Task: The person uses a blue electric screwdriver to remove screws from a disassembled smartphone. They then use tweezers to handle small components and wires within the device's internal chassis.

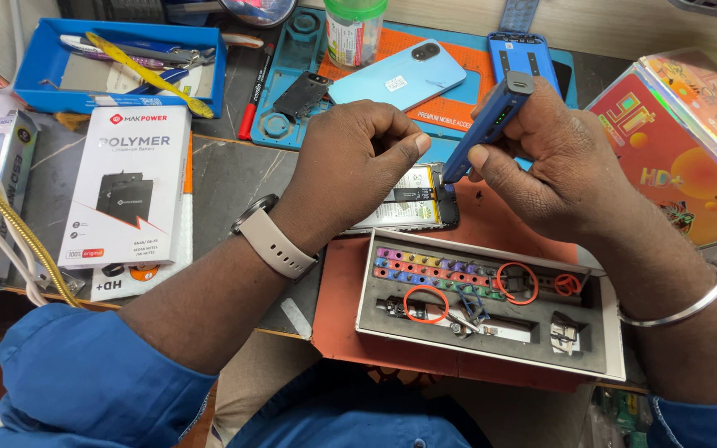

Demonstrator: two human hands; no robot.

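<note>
Lying nearest the wearer, a grey tool case point(616, 348) sits open on a red mat point(338, 290), its foam holding a row of coloured screwdriver bits point(433, 267), three red rubber bands point(426, 304) and some small metal tools.

Just beyond the case, both hands meet over an opened phone point(412, 203), whose exposed battery and dark frame edge show between them. The left hand point(350, 166), with a pale smartwatch point(269, 236) on its wrist, is curled into a loose fist and rests on the phone, covering most of it; whether the fingers pinch anything underneath cannot be told. The right hand point(553, 162), a metal bangle point(682, 311) on its wrist, is wrapped closed around a blue electric screwdriver point(491, 124), thumb and fingers clamped on its barrel. The screwdriver is tilted, its tip down at the phone's upper right edge, just beside the left thumb.

To the left lies a white battery box point(130, 187). Farther off, a light blue phone back cover point(397, 75) and a small black part point(302, 94) rest on a blue and orange work mat point(458, 99), with a green-lidded jar point(354, 29) behind them. A blue tray point(43, 70) of pens and tools sits at the far left, and colourful boxes point(674, 149) at the right.
</note>
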